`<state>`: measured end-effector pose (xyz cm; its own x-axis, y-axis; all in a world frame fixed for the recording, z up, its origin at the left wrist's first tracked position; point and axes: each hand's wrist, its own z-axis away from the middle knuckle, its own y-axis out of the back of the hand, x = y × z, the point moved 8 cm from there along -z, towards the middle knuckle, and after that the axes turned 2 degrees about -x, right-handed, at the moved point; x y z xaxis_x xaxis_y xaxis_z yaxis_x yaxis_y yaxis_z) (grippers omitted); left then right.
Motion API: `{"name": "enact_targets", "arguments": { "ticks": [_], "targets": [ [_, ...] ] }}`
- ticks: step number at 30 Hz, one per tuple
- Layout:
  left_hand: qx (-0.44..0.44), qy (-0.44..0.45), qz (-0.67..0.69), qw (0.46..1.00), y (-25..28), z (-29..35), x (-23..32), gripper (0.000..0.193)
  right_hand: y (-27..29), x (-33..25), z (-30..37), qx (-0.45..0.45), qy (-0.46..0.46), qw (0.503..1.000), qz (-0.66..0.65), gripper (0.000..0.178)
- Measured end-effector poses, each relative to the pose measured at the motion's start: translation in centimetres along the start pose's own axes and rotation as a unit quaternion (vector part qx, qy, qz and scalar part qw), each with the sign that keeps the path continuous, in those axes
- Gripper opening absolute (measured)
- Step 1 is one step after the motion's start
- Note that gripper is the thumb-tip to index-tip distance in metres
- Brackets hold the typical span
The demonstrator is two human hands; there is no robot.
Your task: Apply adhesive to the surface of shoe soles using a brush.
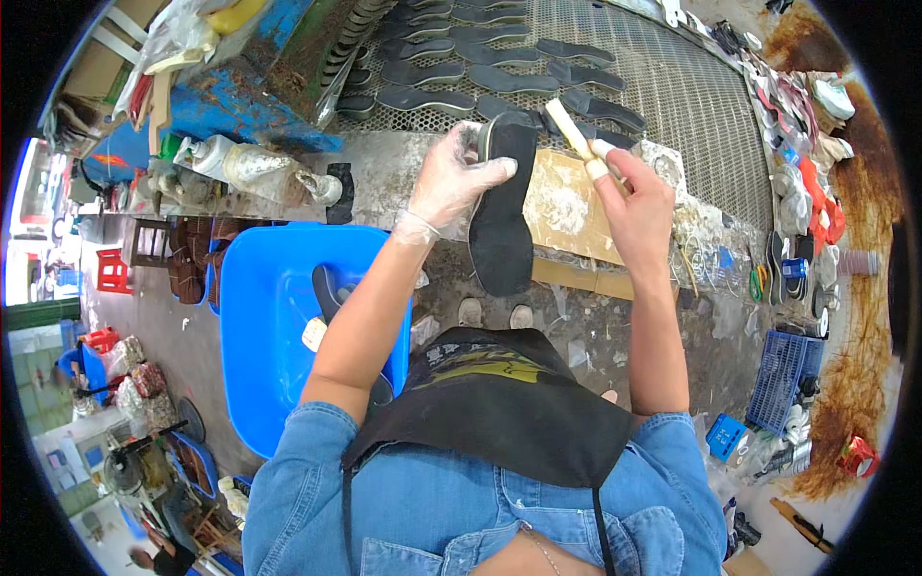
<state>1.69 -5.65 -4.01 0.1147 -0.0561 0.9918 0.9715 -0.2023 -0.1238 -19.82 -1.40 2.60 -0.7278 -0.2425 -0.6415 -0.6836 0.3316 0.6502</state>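
Note:
In front of me, my left hand (448, 182), in a thin clear glove, is closed around the upper part of a black shoe sole (503, 226). The sole hangs lengthwise toward me, with its thumb-side face partly covered by my fingers. My right hand (638, 202) pinches a cream-coloured glue brush (569, 128), tilted up and to the left, beside the sole's right edge and apart from it. White covers wrap some of the right fingertips. Below that hand lies a tan board (576, 206) smeared with white residue. Rows of black soles (427, 99) rest beyond on a metal mesh surface (696, 115).
A large blue tub (254, 336) with a few dark soles stands at the left, under my left forearm. White bottles (254, 168) line the bench's left side. At the right are a blue plastic crate (776, 379), green-handled scissors (757, 282) and a blue can (794, 268).

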Motion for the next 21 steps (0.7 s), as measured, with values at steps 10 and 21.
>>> {"name": "enact_targets", "arguments": {
  "ticks": [10,21],
  "targets": [
    [-0.032,0.050,0.087,0.994,0.8,-2.0,-0.1,0.052,0.8,-0.5,2.2,-0.067,0.049,0.995,-0.049,0.029],
    [-0.068,0.045,0.036,0.996,-1.3,-4.0,3.1,0.035,3.6,-1.0,0.2,-0.082,0.069,0.993,-0.043,0.025]
  ]
}}
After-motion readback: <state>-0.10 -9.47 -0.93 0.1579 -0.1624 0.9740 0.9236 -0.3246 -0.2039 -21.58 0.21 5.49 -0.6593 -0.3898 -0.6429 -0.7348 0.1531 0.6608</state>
